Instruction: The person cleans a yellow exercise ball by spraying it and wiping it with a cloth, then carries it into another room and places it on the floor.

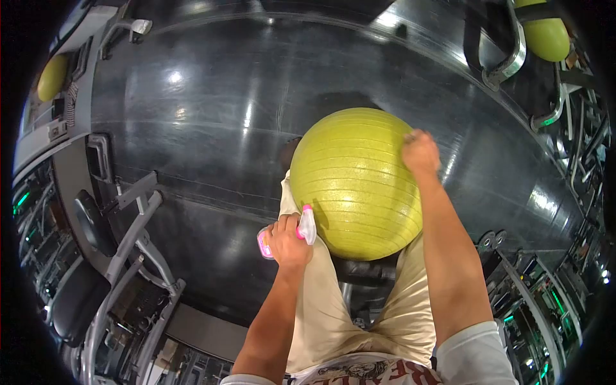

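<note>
A large yellow-green exercise ball (356, 183) with ridged rings sits between my knees, against my beige trousers. Wrapped around a spray bottle (307, 223) is my left hand (286, 240), beside the ball's lower left side. The bottle has a white and pink trigger head, with its nozzle pointing toward the ball, and a pink label shows past my fingers. My right hand (421, 154) is closed against the upper right side of the ball. Its fingertips are hidden, and whatever it may hold cannot be made out.
Dark, shiny flooring (192, 96) surrounds me. A weight machine with black pads (90, 221) stands at left. At the upper right are metal frames (510, 67) and another green ball (547, 38). A yellow ball (52, 77) shows at the far left. Racks (526, 289) stand at right.
</note>
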The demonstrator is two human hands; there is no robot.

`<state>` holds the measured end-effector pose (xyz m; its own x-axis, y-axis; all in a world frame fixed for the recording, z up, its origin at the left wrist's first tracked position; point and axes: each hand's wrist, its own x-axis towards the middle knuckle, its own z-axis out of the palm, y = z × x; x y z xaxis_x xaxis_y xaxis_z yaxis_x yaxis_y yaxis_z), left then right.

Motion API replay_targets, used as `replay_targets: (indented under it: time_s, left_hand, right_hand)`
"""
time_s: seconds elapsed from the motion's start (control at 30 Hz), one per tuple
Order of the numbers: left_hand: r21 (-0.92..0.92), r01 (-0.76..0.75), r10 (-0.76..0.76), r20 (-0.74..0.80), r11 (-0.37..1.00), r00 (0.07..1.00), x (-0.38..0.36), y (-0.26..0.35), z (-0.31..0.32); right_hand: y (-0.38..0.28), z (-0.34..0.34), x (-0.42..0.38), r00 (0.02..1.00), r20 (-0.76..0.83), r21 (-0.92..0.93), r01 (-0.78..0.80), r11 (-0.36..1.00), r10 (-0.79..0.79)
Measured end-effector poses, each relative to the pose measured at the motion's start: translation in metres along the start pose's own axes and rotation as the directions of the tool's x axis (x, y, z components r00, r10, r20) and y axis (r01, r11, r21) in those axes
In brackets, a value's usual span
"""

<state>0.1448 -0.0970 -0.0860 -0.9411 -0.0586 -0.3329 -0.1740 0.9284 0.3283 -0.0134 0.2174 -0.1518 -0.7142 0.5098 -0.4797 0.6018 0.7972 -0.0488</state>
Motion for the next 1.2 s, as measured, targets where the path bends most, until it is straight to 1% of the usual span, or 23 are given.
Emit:
replay_targets:
  time_s: [0.07, 0.13, 0.2, 0.3, 0.4, 0.47, 0.53, 0.57, 0.6, 0.63, 0.67, 0.7, 0.77, 0.8, 0.87, 0.93, 0.97, 1.0, 1.07, 1.13, 1.2]
  left_hand:
    - [0.027, 0.004, -0.005, 0.027, 1.000, 1.000, 0.001, 0.002, 0.000]
    - [0.039, 0.010, -0.012, 0.049, 0.999, 0.999, 0.000, 0.003, 0.000]
    - [0.042, 0.016, -0.019, 0.061, 0.999, 0.998, 0.000, 0.002, 0.001]
    - [0.048, 0.035, -0.039, 0.079, 0.998, 0.996, -0.002, 0.001, 0.003]
    - [0.054, 0.034, -0.038, 0.077, 0.998, 0.996, -0.002, -0.002, 0.003]
    - [0.035, 0.028, -0.030, 0.064, 0.999, 0.998, -0.002, -0.001, 0.001]
    - [0.017, 0.024, -0.025, 0.046, 1.000, 0.999, -0.001, -0.001, -0.001]
    - [0.009, 0.022, -0.022, 0.033, 1.000, 0.999, -0.002, -0.001, -0.001]
    - [0.001, 0.018, -0.018, 0.019, 1.000, 1.000, 0.000, -0.001, -0.001]
    - [-0.015, 0.018, -0.018, 0.009, 1.000, 1.000, 0.001, -0.001, -0.001]
    - [-0.030, 0.019, -0.019, 0.005, 0.999, 1.000, 0.000, 0.000, -0.001]
    - [-0.044, 0.021, -0.021, 0.000, 0.999, 1.000, 0.001, 0.000, 0.000]
    - [-0.048, 0.015, -0.015, 0.001, 0.999, 1.000, 0.000, 0.000, 0.001]
    - [-0.045, 0.010, -0.010, 0.001, 0.999, 1.000, -0.001, -0.002, 0.002]
    - [-0.047, 0.033, -0.032, 0.032, 0.998, 0.999, 0.000, -0.003, 0.003]
    - [-0.044, 0.035, -0.033, 0.035, 0.998, 0.999, 0.001, -0.003, 0.003]
    - [-0.046, 0.017, -0.016, 0.027, 0.999, 0.999, 0.002, -0.003, 0.002]
    - [-0.048, 0.001, 0.001, 0.026, 0.999, 1.000, 0.000, -0.001, 0.001]
    - [-0.013, 0.013, -0.012, 0.042, 1.000, 0.999, 0.000, 0.001, 0.000]
    - [0.013, 0.021, -0.022, 0.054, 1.000, 0.998, -0.001, 0.002, -0.001]
    - [0.022, 0.027, -0.028, 0.062, 0.999, 0.998, 0.000, 0.001, 0.000]
  right_hand:
    - [-0.043, -0.009, -0.011, 0.995, 0.055, 0.074, 0.078, 0.994, -0.082]
    - [-0.073, 0.007, -0.021, 0.964, 0.084, 0.108, 0.244, 0.964, -0.253]
    - [-0.100, 0.018, -0.043, 0.899, 0.074, -0.017, 0.435, 0.900, -0.433]
    - [-0.108, 0.023, -0.072, 0.865, -0.106, -0.010, 0.492, 0.871, -0.490]
    - [-0.061, 0.001, -0.059, 0.918, 0.060, -0.042, 0.396, 0.917, -0.393]
    - [-0.011, -0.010, -0.040, 0.931, -0.012, -0.103, 0.362, 0.926, -0.365]
    - [0.041, -0.029, -0.025, 0.980, 0.032, -0.069, 0.198, 0.978, -0.196]
    - [0.083, -0.026, -0.013, 0.985, 0.124, -0.123, 0.135, 0.983, -0.120]
    - [0.130, -0.010, -0.001, 0.977, 0.208, -0.180, 0.075, 0.981, -0.036]
    - [0.183, 0.017, 0.007, 0.969, 0.246, -0.225, 0.025, 0.974, 0.032]
    - [0.215, 0.036, 0.008, 0.953, 0.284, -0.272, -0.024, 0.962, 0.104]
    - [0.210, 0.037, 0.003, 0.950, 0.256, -0.156, -0.140, 0.978, 0.177]
    - [0.184, 0.045, -0.015, 0.916, 0.237, 0.086, -0.351, 0.933, 0.323]
    - [0.163, 0.051, -0.022, 0.944, 0.044, 0.125, -0.331, 0.935, 0.328]
    - [0.071, 0.002, -0.045, 0.948, -0.067, 0.172, -0.296, 0.940, 0.311]
    - [0.021, -0.002, -0.051, 0.981, -0.182, 0.100, -0.050, 0.994, 0.068]
    - [0.004, 0.001, -0.051, 0.963, -0.239, 0.067, 0.145, 0.987, -0.125]
    - [-0.019, 0.011, -0.051, 0.944, -0.275, 0.085, 0.214, 0.973, -0.183]
    - [-0.070, 0.019, -0.060, 0.931, -0.132, 0.056, 0.350, 0.935, -0.340]
    - [-0.113, 0.026, -0.071, 0.869, 0.036, -0.046, 0.495, 0.868, -0.494]
    - [-0.120, 0.030, -0.070, 0.778, 0.039, -0.172, 0.624, 0.762, -0.627]
